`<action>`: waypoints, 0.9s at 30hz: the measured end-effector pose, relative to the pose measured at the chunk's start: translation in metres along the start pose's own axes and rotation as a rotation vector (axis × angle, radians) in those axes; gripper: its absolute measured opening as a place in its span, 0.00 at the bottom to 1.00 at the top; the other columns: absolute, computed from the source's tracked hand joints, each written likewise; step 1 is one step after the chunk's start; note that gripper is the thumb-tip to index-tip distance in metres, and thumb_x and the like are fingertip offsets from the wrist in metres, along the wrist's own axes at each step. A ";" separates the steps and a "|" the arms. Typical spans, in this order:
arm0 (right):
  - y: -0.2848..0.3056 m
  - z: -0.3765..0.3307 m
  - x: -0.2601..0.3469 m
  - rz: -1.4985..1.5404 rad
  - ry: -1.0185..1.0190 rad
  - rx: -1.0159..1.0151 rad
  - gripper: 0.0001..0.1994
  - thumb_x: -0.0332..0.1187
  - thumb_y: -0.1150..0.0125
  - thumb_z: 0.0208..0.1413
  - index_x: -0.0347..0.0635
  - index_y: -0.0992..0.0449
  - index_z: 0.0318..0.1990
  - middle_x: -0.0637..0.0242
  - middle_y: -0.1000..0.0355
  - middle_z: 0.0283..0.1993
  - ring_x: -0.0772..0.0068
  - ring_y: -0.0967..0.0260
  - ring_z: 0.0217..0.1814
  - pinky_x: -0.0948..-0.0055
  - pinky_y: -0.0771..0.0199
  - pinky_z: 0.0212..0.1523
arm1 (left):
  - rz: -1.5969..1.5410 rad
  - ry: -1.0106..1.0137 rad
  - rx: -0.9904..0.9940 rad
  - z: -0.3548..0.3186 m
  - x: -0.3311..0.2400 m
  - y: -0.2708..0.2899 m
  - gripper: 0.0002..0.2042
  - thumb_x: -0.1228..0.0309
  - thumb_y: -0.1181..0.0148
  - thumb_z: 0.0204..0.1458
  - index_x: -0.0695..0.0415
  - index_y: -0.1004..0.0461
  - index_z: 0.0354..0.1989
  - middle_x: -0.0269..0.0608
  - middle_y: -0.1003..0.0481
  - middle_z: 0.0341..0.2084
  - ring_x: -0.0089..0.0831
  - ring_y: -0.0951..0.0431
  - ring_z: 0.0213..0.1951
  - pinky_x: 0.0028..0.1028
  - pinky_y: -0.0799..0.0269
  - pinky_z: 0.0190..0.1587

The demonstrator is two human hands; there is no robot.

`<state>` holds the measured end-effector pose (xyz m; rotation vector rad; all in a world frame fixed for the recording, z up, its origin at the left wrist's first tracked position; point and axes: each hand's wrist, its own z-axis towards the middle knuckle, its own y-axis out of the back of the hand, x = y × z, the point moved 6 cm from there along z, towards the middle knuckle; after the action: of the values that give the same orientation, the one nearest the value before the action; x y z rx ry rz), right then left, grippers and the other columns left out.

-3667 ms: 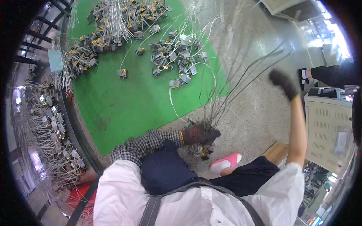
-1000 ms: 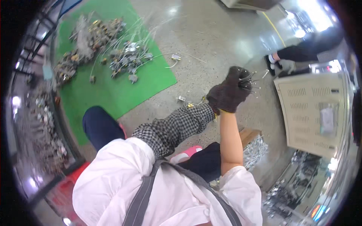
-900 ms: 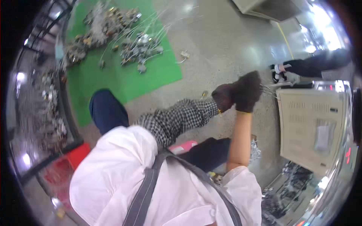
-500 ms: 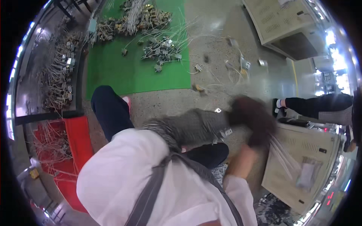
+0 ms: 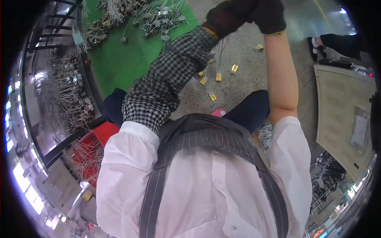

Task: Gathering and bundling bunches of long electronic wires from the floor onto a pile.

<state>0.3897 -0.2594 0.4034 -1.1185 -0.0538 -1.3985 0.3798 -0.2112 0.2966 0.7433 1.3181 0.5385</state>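
Observation:
My two hands meet at the top edge, both in dark knitted gloves. My left hand (image 5: 230, 18) comes in on a black-and-white checked sleeve, and my right hand (image 5: 270, 16) touches it from the right on a bare forearm. Their fingers are cut off or hidden, so I cannot see what they hold. Thin strands (image 5: 223, 49) hang below the left glove. On the floor beneath lie several small gold-coloured metal pieces (image 5: 218, 77). One gold piece with a wire (image 5: 260, 47) lies beside my right wrist.
Heaps of wired metal parts (image 5: 158, 20) lie on a green mat (image 5: 135, 59). More wired parts (image 5: 71, 83) fill a black-framed rack at left, above a red sheet (image 5: 105, 133) with wires. A beige vented cabinet (image 5: 337, 115) stands right, near another person's leg (image 5: 337, 41).
My hands have swung from the right, beside the cabinet, up to the top edge. The white wires that trailed from my right glove are out of sight. The view has turned.

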 end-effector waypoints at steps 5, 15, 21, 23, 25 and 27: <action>-0.023 -0.020 -0.084 -1.167 0.210 0.028 0.06 0.32 0.51 0.56 0.42 0.32 0.31 0.68 0.34 0.27 0.74 0.35 0.31 0.73 0.33 0.31 | -0.572 -0.620 -0.445 -0.059 0.047 0.013 0.12 0.62 0.38 0.50 0.54 0.26 0.38 0.34 0.26 0.24 0.30 0.26 0.28 0.33 0.28 0.37; -0.027 -0.039 -0.068 -0.649 -0.108 -0.343 0.12 0.37 0.47 0.58 0.37 0.26 0.39 0.69 0.27 0.30 0.78 0.31 0.31 0.74 0.29 0.32 | -0.133 -0.281 -0.091 -0.085 0.044 -0.014 0.24 0.61 0.44 0.54 0.59 0.36 0.56 0.46 0.28 0.44 0.33 0.26 0.40 0.32 0.27 0.36; -0.120 0.009 -0.001 -1.712 -0.020 0.248 0.11 0.39 0.43 0.52 0.42 0.25 0.35 0.61 0.28 0.28 0.64 0.27 0.31 0.67 0.29 0.34 | -0.551 0.315 0.088 -0.078 0.042 -0.022 0.15 0.58 0.44 0.54 0.56 0.25 0.41 0.38 0.23 0.31 0.27 0.25 0.27 0.31 0.28 0.33; -0.105 -0.001 -0.044 -2.448 -0.112 0.449 0.14 0.44 0.45 0.51 0.48 0.26 0.40 0.64 0.27 0.38 0.63 0.28 0.37 0.66 0.28 0.41 | 0.122 -0.439 -0.720 -0.096 0.018 0.012 0.15 0.55 0.44 0.53 0.55 0.22 0.32 0.33 0.23 0.21 0.27 0.26 0.23 0.31 0.28 0.34; -0.086 -0.014 -0.094 -2.119 -0.795 0.581 0.15 0.42 0.49 0.53 0.50 0.27 0.46 0.68 0.27 0.41 0.66 0.28 0.37 0.62 0.28 0.42 | -0.155 -0.317 -0.871 -0.110 0.036 -0.003 0.15 0.56 0.44 0.53 0.55 0.22 0.30 0.34 0.23 0.20 0.28 0.25 0.24 0.30 0.28 0.35; -0.044 -0.029 -0.112 -2.053 -0.610 0.650 0.16 0.36 0.51 0.56 0.50 0.30 0.52 0.64 0.26 0.42 0.68 0.27 0.37 0.61 0.28 0.41 | -0.485 -0.225 -0.979 -0.117 0.031 0.006 0.14 0.56 0.43 0.53 0.54 0.21 0.27 0.34 0.23 0.20 0.29 0.24 0.25 0.30 0.28 0.35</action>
<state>0.3100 -0.1856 0.3444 -0.6061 -2.4500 -2.2170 0.2714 -0.1639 0.2710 -0.3147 0.8212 0.5947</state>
